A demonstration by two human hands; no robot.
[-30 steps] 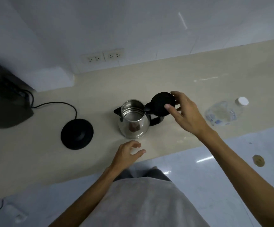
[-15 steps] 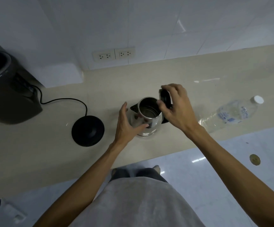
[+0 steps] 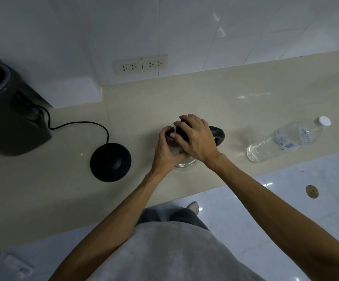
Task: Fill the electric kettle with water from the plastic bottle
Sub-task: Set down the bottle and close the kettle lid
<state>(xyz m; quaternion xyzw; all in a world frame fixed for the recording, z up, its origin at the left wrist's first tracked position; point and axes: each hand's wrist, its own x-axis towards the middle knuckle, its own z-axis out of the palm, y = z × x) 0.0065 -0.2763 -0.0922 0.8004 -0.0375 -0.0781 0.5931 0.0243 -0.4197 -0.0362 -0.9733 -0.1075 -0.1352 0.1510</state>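
The steel electric kettle (image 3: 184, 164) stands on the beige counter (image 3: 245, 102), mostly hidden under both hands; its black handle (image 3: 218, 133) sticks out to the right. My left hand (image 3: 165, 151) wraps the kettle's left side near the spout. My right hand (image 3: 195, 136) lies flat on top, pressing the black lid down onto the kettle. The clear plastic bottle (image 3: 284, 141) lies on its side to the right, white cap (image 3: 324, 121) on, apart from both hands.
The round black kettle base (image 3: 110, 162) sits left of the kettle, its cord running to a dark appliance (image 3: 8, 122) at far left. Wall sockets (image 3: 141, 64) are behind. The counter's front edge runs close below the kettle, with white floor tiles beyond.
The lid, upright and open a second ago, has swung down onto the kettle under my right hand. My left hand rose from the counter edge and took hold of the kettle's side.
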